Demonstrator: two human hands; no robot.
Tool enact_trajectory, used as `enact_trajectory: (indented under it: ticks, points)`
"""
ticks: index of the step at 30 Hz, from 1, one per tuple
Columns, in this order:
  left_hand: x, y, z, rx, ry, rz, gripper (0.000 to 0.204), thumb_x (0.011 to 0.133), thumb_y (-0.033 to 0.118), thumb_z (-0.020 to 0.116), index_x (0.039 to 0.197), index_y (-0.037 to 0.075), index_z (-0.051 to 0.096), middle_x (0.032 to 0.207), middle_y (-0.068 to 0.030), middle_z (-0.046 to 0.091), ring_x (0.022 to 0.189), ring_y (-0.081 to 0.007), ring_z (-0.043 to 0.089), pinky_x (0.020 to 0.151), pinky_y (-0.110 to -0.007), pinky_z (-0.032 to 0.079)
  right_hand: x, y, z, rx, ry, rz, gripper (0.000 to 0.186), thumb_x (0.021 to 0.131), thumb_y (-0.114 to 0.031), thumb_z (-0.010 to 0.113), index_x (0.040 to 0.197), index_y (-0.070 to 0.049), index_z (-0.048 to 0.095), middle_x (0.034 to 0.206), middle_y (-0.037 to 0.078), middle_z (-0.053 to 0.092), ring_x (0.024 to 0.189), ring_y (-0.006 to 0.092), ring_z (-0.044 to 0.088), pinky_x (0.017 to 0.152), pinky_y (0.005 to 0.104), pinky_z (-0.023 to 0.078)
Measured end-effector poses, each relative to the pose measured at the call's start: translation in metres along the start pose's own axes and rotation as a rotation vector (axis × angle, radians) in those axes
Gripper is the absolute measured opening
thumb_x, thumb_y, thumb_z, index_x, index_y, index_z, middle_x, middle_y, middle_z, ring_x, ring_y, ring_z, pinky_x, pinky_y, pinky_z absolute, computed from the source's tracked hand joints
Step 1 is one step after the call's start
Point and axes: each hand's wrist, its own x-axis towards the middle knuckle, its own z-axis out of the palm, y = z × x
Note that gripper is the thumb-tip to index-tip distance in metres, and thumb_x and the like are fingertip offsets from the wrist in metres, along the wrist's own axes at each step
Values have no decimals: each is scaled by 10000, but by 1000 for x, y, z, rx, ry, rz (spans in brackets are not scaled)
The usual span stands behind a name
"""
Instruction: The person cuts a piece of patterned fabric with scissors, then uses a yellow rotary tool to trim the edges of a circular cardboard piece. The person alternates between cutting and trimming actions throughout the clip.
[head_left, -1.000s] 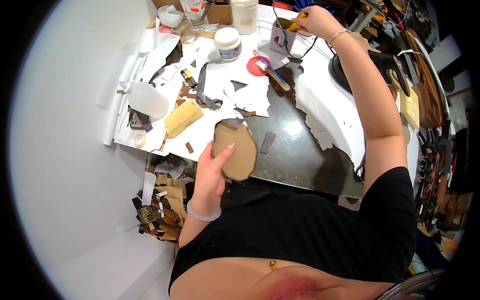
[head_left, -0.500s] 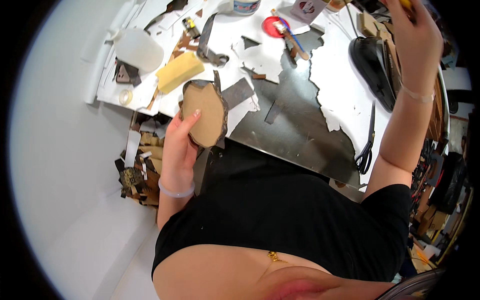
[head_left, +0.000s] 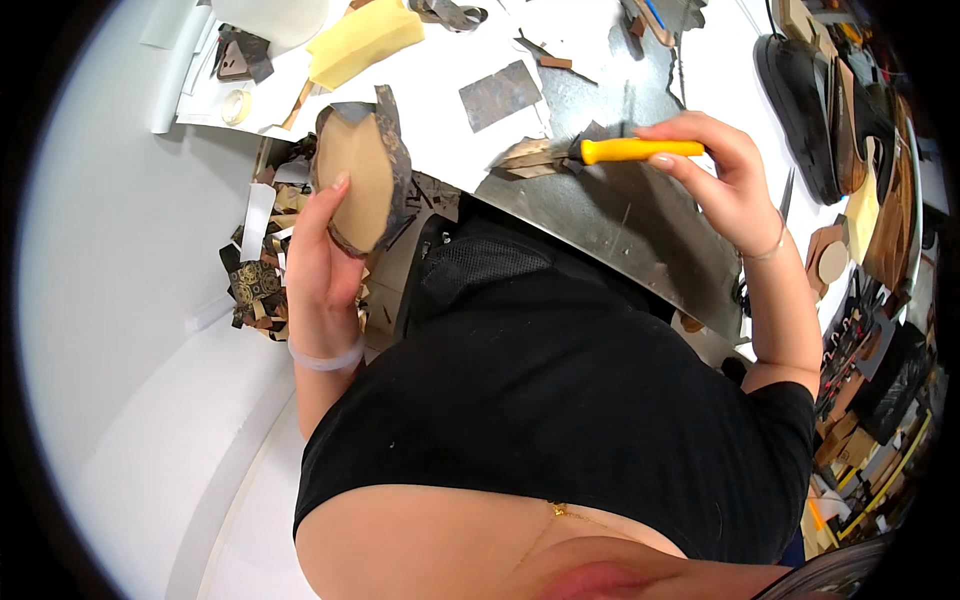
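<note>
My left hand (head_left: 325,255) grips an oval tan board (head_left: 365,185) with dark, patterned material ragged around its edge; the thumb lies on the tan face. It is held up at the front left of the table. To the right, my right hand (head_left: 725,185) is closed on a yellow-handled tool (head_left: 640,150), pointing left over the metal plate. The handle has a dark collar; its working end overlaps brownish scraps (head_left: 530,157) and is hard to make out. Between the hands lies a dark grey rectangular piece (head_left: 499,97).
A yellow block (head_left: 366,42), a tape roll (head_left: 236,107) and a white jug (head_left: 275,15) are at the back left. The metal plate (head_left: 640,235) covers the table's front edge. Black shoe-shaped forms (head_left: 795,115) stand at the right. Offcuts (head_left: 262,285) fill a space below the table's left.
My right hand has come down from the upper right to the plate with the yellow-handled tool. My left hand has moved slightly left with the tan board. The view has shifted.
</note>
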Motion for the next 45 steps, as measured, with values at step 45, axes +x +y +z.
enact_trajectory:
  ticks: [45]
  points:
    - [9, 32, 4, 152, -106, 171, 517, 966, 66, 594, 1440, -59, 430, 1356, -165, 598, 1240, -265, 603, 1048, -393, 495, 65, -46, 46, -640, -256, -151, 159, 885, -108, 620, 1043, -94, 636, 859, 111, 636, 738, 323, 687, 648, 408, 562]
